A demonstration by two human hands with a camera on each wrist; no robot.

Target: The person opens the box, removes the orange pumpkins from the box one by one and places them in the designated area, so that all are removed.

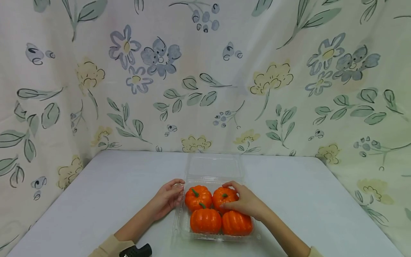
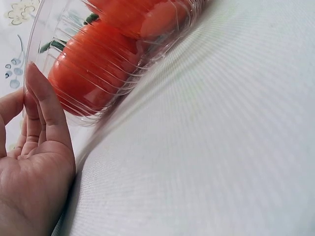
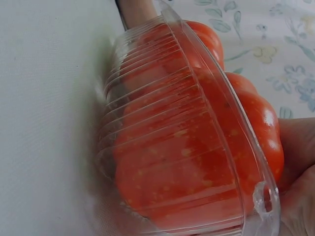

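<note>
A clear plastic clamshell container [image 1: 221,237] sits on the table with several orange toy pumpkins in it. At its left side, my left hand [image 1: 167,200] pinches the rim between thumb and fingers, beside the back left pumpkin [image 1: 196,200]. My right hand [image 1: 246,202] grips the back right pumpkin [image 1: 221,195], thumb in front and fingers behind. In front lie the front left pumpkin [image 1: 206,222] and, tilted on its side, the front right pumpkin [image 1: 237,224]. The right wrist view shows a pumpkin [image 3: 172,162] through the ribbed wall; the right fingertips are hidden there.
The container's clear lid [image 1: 214,167] lies folded back toward the rear of the white table [image 1: 128,175]. Behind the table hangs a floral curtain [image 1: 205,117]. A black device [image 1: 141,250] is strapped at the left wrist.
</note>
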